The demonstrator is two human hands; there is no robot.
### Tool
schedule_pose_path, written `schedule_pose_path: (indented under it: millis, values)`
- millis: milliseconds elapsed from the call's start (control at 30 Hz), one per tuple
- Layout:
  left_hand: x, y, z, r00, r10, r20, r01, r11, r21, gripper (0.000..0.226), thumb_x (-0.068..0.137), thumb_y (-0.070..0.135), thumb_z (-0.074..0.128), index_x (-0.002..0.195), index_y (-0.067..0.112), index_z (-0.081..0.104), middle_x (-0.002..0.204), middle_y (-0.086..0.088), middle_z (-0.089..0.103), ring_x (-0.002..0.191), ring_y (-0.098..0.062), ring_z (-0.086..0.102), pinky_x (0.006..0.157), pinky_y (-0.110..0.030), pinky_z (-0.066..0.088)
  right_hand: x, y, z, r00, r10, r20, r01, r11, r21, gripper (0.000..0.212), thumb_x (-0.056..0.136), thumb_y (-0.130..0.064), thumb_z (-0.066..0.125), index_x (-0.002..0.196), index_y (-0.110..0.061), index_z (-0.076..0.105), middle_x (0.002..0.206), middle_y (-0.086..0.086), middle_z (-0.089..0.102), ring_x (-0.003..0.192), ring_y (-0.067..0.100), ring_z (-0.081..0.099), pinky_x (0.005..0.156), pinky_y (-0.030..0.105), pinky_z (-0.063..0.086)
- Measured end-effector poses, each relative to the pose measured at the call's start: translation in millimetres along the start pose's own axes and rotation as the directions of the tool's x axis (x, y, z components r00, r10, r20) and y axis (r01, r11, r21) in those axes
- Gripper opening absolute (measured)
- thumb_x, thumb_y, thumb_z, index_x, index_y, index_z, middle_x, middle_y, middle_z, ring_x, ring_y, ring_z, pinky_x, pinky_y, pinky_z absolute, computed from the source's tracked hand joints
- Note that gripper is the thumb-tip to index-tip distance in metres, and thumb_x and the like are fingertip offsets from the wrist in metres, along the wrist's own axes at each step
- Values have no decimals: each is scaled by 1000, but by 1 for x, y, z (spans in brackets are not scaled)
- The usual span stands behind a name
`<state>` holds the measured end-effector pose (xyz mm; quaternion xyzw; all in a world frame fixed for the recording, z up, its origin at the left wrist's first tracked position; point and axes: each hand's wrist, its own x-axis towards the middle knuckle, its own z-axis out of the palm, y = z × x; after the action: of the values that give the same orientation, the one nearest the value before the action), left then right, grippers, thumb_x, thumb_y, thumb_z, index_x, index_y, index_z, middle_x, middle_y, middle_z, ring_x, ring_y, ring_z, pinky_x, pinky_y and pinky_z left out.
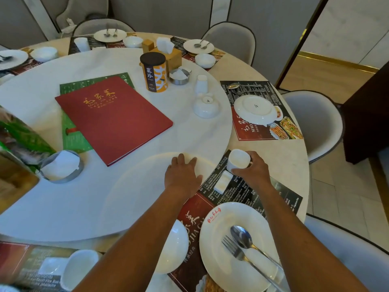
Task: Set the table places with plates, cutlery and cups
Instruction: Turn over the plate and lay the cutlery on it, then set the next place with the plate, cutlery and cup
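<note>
Right hand (251,170) grips white cup (239,158) just outside the turntable (126,197) rim, on the placemat (248,192). Left hand (183,175) lies flat, fingers straight, on that rim. Plate (221,245) sits nearer the person.

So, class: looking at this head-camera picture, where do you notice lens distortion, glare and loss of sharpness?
In the head view, the wide lens bends the table edge and stretches both forearms; soft daylight glare washes the turntable near the left hand; the right hand grips a cup whose rim is overexposed; the bottom-left placemat is blurred.
</note>
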<state>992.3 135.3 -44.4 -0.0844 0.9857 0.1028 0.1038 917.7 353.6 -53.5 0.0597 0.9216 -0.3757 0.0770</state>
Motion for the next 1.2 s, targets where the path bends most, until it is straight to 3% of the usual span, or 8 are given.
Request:
schedule_pose_path:
  millis: [167,233,433,667,833,1200]
  values:
    - [2,4,0,1000,10,4,-11,999,35,62,100,54,43,155,27,29,158,-11,26,145,-34,27,116,-49,34,-11,-7,-6,999,43,14,-44,996,77,100,70,-42,88,152,-28,31,150,2,44,134,29,46,110,50,42]
    - [-1,11,-1,999,25,-33,-23,998,54,61,101,53,42,154,25,31,159,-11,27,145,-34,26,118,-50,31,-20,-8,-12,998,40,-46,-37,997,64,94,79,-50,79,155,-29,27,157,2,36,141,28,40,113,49,38]
    - [-33,64,-14,948,199,-246,-194,980,46,59,100,52,45,151,24,37,157,-11,36,147,-35,27,120,-48,27,-72,7,-51,954,-218,-205,122,909,-399,71,94,-51,57,155,-26,31,161,3,31,147,27,26,116,45,30]
    - [-97,146,-27,899,305,-313,-301,952,63,61,98,51,44,152,23,36,156,-14,34,147,-37,25,119,-51,25,-134,54,-116,931,-265,-252,122,875,-469,66,93,-54,54,152,-27,40,159,1,36,147,27,27,117,45,30]
    - [-155,214,-19,889,311,-335,-300,950,88,61,98,51,45,151,23,36,155,-13,36,147,-36,25,118,-51,25,-174,102,-170,927,-291,-235,159,876,-454,65,92,-54,54,150,-27,42,155,3,41,143,26,31,114,44,33]
    - [-278,340,5,909,135,-395,-142,990,12,64,98,53,45,153,24,33,155,-14,34,146,-36,24,119,-50,26,-245,189,-281,898,-405,-169,273,817,-507,58,101,-53,39,153,-27,36,160,2,35,147,26,27,117,44,30]
